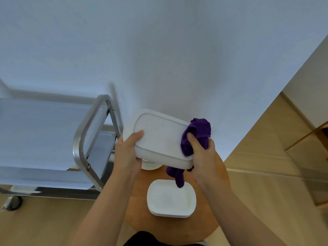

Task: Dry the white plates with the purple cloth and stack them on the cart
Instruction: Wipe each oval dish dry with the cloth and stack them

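The left hand point(128, 150) has a closed grip on the left edge of a rectangular white plate point(159, 137), held tilted in the air above the round wooden table point(209, 219), underside up. The right hand point(201, 151) is closed on the purple cloth point(199, 132), bunched against the plate's right end, a tail dangling below. A wet rim could slip from the left thumb and drop onto the white plates point(171, 197) stacked near on the table. The cart point(44, 132) stands left; its metal handle point(83, 139) could catch the plate on the way over.
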Action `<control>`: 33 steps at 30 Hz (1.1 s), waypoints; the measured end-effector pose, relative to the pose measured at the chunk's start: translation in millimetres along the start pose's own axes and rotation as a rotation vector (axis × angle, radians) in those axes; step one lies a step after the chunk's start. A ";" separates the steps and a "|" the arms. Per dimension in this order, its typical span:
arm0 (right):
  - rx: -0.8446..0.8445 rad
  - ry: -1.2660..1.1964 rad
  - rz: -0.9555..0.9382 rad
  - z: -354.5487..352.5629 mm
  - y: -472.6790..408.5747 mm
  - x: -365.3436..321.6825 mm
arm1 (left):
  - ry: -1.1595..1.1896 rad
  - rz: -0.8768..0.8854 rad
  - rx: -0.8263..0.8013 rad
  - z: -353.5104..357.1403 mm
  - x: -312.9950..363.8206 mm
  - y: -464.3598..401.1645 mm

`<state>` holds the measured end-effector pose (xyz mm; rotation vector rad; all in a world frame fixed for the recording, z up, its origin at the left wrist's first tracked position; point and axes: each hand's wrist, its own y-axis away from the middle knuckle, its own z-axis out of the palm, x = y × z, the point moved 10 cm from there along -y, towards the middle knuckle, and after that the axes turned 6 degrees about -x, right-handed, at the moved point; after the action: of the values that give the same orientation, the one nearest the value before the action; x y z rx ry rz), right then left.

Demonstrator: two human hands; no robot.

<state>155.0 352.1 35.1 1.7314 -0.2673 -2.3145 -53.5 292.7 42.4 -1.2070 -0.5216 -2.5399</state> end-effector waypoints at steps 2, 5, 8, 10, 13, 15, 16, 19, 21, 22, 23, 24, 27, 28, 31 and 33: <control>-0.087 0.049 0.025 -4.1 -8.7 -14.1 | -0.055 -0.126 -0.184 3.5 -3.8 0.8; -0.326 0.231 -0.012 5.0 -18.1 -47.2 | -0.093 -0.420 -0.434 7.3 -17.1 11.0; -0.506 0.429 -0.051 31.6 -15.2 -63.3 | -0.220 -0.600 -0.464 15.8 -34.4 19.6; -0.529 0.529 -0.143 43.1 -13.8 -72.8 | -0.274 -0.612 -0.474 24.9 -37.1 22.2; -0.461 0.547 -0.263 42.7 -8.3 -84.6 | -0.227 -0.507 -0.494 29.4 -26.9 18.7; -0.436 0.495 -0.281 42.2 -3.0 -81.2 | -0.166 -0.423 -0.446 24.1 -18.6 13.5; -0.412 0.457 -0.282 44.1 0.5 -76.8 | -0.135 -0.388 -0.434 24.3 -17.1 11.7; -0.253 0.432 -0.376 52.8 8.5 -65.3 | -0.027 -0.302 -0.395 30.9 -18.0 7.6; -0.189 0.524 -0.394 61.9 20.5 -51.9 | 0.049 -0.233 -0.350 30.8 -14.0 1.3; -0.198 0.562 -0.380 65.2 27.8 -42.3 | 0.062 -0.200 -0.328 29.2 -10.1 -1.3; -0.234 0.581 -0.365 68.4 35.6 -31.9 | 0.049 -0.170 -0.303 26.8 -5.4 -3.0; -0.279 0.586 -0.336 70.3 43.8 -21.8 | 0.010 -0.140 -0.271 22.5 -0.1 -4.1; -0.351 0.525 -0.227 60.4 56.6 -10.4 | -0.140 -0.100 -0.182 8.3 9.3 -1.6; -0.333 0.509 -0.209 53.8 56.9 -18.0 | -0.169 -0.089 -0.183 7.8 10.5 1.0; -0.290 0.517 -0.280 48.8 51.5 -53.5 | -0.232 -0.039 -0.199 14.1 11.9 9.6; -0.375 0.511 -0.372 69.4 46.9 -69.6 | -0.319 -0.007 -0.198 22.1 12.3 14.3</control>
<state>111.0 328.3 131.8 2.2041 0.5840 -1.8621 -40.2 288.3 67.8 -1.6997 -0.3458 -2.4624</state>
